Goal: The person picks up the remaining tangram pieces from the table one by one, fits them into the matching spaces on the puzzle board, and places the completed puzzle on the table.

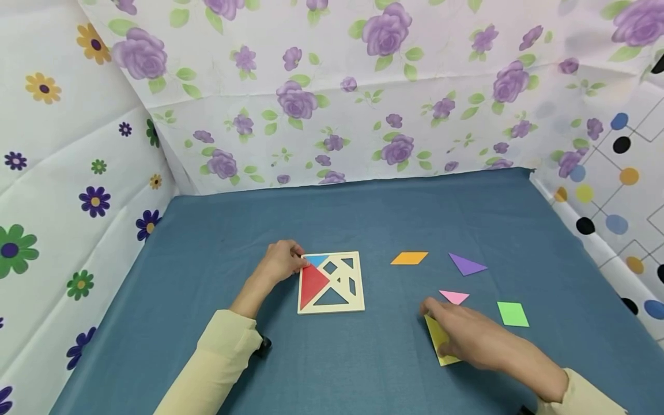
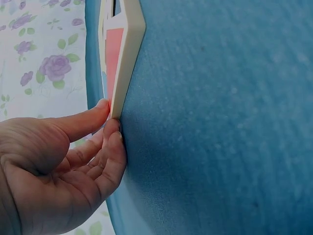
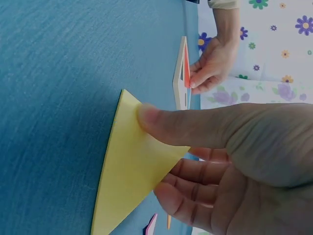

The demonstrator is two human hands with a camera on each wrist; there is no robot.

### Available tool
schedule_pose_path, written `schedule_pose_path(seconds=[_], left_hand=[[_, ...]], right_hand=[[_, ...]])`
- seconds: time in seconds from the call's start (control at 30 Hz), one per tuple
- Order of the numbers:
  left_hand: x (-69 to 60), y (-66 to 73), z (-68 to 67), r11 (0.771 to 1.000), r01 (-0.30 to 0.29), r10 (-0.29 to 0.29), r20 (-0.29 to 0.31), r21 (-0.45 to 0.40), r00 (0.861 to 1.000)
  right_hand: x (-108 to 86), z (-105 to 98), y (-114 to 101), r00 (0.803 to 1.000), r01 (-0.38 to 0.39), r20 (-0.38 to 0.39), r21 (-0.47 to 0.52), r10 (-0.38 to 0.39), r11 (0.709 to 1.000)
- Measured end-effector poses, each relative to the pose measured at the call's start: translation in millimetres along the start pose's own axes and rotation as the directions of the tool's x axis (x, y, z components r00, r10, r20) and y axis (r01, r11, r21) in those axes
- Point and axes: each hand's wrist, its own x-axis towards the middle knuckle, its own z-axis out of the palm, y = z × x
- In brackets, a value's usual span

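Observation:
My left hand grips the upper left corner of a cream square frame, thumb on top and fingers at its edge. A red triangle and a blue piece lie in the frame; its other cutouts show blue cloth. My right hand holds a yellow triangle to the right of the frame. In the right wrist view the thumb lies on the face of the yellow triangle, with the fingers behind it.
On the blue cloth, an orange parallelogram, a purple triangle, a pink triangle and a green piece lie right of the frame. Patterned sheets stand behind and at both sides.

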Motion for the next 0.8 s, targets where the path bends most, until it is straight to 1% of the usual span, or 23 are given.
schedule_pose_path(seconds=[0.1, 0.17, 0.23, 0.33, 0.4, 0.47, 0.67, 0.8], left_hand=[[-0.2, 0.0, -0.3, 1.0, 0.007, -0.007, 0.01, -0.012, 1.0], [0.2, -0.5, -0.3, 1.0, 0.001, 0.0, 0.014, -0.015, 1.0], [0.4, -0.2, -0.1, 1.0, -0.006, 0.006, 0.018, -0.018, 1.0], [1.0, 0.6, 0.1, 1.0, -0.016, 0.016, 0.013, 0.001, 1.0], [1.2, 2.0, 0.4, 1.0, -0.013, 0.013, 0.007, 0.012, 1.0], [1.5, 3.3, 0.9, 1.0, -0.012, 0.012, -0.002, 0.026, 1.0], [2.5, 6.8, 2.9, 1.0, -0.009, 0.009, -0.018, 0.025, 1.0], [0.9, 6.4, 4.0, 1.0, 0.023, -0.023, -0.039, 0.016, 0.999]], right_hand=[[-3.0, -1.5, 2.8, 0.997, 0.066, -0.045, 0.012, -0.065, 0.998], [-4.4, -2.8, 3.6, 0.992, 0.103, -0.073, 0.013, -0.101, 0.995], [-5.6, -4.1, 3.8, 0.985, 0.136, -0.105, 0.0, -0.136, 0.991], [-7.4, -6.1, 3.7, 0.971, 0.167, -0.166, -0.041, -0.172, 0.985], [-8.3, -7.7, 3.0, 0.964, 0.171, -0.196, -0.069, -0.181, 0.983], [-9.9, -9.8, 1.8, 0.961, 0.163, -0.212, -0.087, -0.178, 0.983], [-14.6, -15.7, -1.0, 0.961, 0.152, -0.222, -0.085, -0.167, 0.985], [-15.3, -18.4, -2.0, 0.958, 0.179, -0.214, -0.069, -0.19, 0.981]])
